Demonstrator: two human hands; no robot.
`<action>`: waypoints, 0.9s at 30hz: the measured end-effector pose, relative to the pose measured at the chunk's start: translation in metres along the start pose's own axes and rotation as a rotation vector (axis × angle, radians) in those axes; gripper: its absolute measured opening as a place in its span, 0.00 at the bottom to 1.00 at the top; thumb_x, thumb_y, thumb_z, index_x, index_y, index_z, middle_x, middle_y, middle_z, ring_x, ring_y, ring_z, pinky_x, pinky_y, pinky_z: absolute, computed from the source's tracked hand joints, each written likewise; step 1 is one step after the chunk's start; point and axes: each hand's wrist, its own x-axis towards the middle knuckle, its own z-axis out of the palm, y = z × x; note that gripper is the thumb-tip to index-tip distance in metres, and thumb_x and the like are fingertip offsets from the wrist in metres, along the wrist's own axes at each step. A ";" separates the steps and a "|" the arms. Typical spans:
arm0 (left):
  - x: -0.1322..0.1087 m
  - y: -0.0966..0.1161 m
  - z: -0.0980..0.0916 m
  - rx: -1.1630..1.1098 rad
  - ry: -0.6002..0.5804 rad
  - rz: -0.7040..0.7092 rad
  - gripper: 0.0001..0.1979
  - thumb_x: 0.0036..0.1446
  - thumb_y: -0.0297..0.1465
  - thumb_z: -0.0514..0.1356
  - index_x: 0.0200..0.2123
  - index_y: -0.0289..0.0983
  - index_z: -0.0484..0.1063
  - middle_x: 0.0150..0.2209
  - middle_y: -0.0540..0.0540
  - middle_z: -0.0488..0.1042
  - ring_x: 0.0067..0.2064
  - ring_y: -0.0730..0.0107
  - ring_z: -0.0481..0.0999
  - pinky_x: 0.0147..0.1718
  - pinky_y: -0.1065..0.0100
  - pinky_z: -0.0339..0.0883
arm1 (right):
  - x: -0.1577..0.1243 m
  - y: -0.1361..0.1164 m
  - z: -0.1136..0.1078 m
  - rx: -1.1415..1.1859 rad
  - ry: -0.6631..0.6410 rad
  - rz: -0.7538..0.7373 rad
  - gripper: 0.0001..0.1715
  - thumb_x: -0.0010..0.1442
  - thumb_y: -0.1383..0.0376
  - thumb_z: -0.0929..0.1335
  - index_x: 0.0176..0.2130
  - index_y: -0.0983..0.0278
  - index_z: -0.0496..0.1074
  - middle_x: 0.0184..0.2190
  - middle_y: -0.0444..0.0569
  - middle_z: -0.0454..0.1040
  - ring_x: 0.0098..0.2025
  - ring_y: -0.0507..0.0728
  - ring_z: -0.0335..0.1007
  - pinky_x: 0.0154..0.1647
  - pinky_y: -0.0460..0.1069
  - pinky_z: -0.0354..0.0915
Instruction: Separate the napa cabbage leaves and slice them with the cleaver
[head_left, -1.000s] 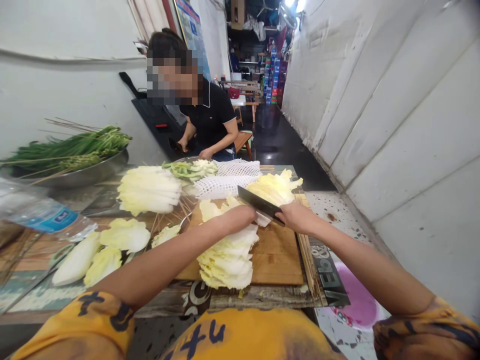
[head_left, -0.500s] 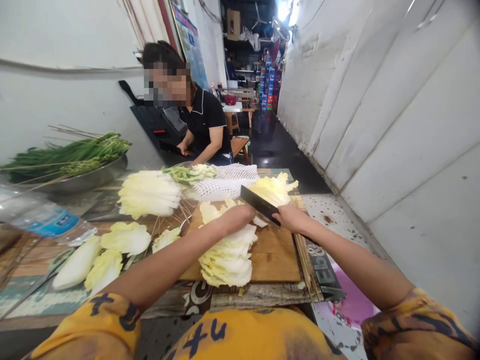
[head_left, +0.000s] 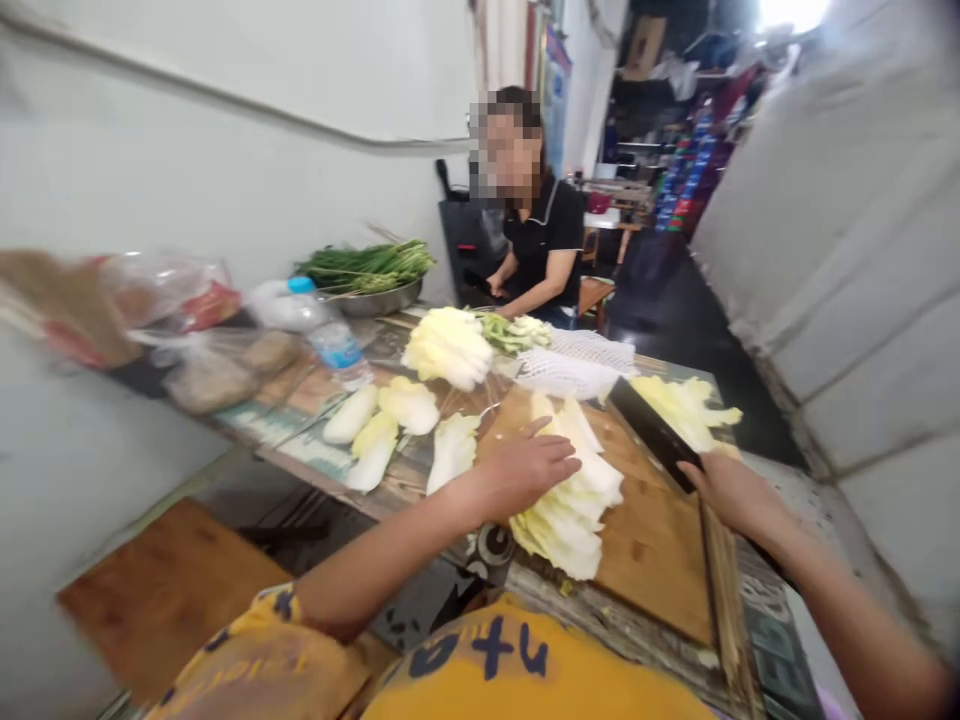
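Note:
My left hand (head_left: 529, 468), fingers stretched and a little apart, rests at the left side of a stack of napa cabbage leaves (head_left: 574, 515). The stack lies on a wooden cutting board (head_left: 660, 560). In my right hand (head_left: 731, 490) is a cleaver (head_left: 651, 430), its dark blade held over the far right of the board, apart from the stack. Beyond the blade lies a pile of yellow cabbage leaves (head_left: 686, 408). Left of the board are a single cabbage leaf (head_left: 453, 452) and several more loose leaves (head_left: 371, 450).
A larger cabbage pile (head_left: 448, 347) sits behind, near white foam netting (head_left: 574, 362). A water bottle (head_left: 336, 345), a bowl of greens (head_left: 375, 290) and plastic bags (head_left: 210, 375) stand to the left. Thin sticks (head_left: 726, 610) line the board's right edge. Another person (head_left: 546, 235) sits opposite.
My view has swung left. My left hand has come away from beside the blade to the left of the stack, its fingers spreading. The cleaver is farther from the stack.

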 end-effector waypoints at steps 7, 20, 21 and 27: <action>-0.134 -0.025 -0.001 -0.072 -0.014 -0.415 0.26 0.51 0.20 0.52 0.55 0.38 0.64 0.59 0.38 0.63 0.61 0.55 0.58 0.56 0.48 0.56 | 0.011 0.018 0.011 -0.040 -0.004 -0.023 0.20 0.67 0.60 0.55 0.33 0.66 0.69 0.25 0.62 0.75 0.33 0.64 0.74 0.32 0.51 0.60; -0.135 -0.029 0.012 0.202 0.382 -0.440 0.24 0.57 0.23 0.53 0.58 0.40 0.58 0.45 0.42 0.76 0.43 0.62 0.77 0.43 0.62 0.72 | 0.000 0.005 0.005 -0.049 0.006 0.041 0.20 0.66 0.59 0.57 0.39 0.71 0.69 0.31 0.62 0.77 0.36 0.63 0.75 0.31 0.49 0.59; -0.129 -0.033 0.002 0.233 0.433 -0.462 0.25 0.58 0.23 0.53 0.59 0.40 0.56 0.45 0.42 0.76 0.42 0.63 0.77 0.42 0.62 0.72 | -0.002 0.004 0.004 -0.033 0.006 0.050 0.20 0.66 0.60 0.57 0.39 0.71 0.69 0.31 0.62 0.77 0.35 0.62 0.75 0.31 0.49 0.59; -0.029 -0.051 -0.072 0.194 0.507 -0.318 0.13 0.62 0.27 0.48 0.49 0.37 0.65 0.41 0.44 0.74 0.42 0.64 0.72 0.43 0.62 0.67 | -0.011 0.000 0.003 0.046 0.032 0.072 0.21 0.67 0.60 0.55 0.39 0.70 0.69 0.37 0.62 0.76 0.40 0.61 0.73 0.35 0.49 0.58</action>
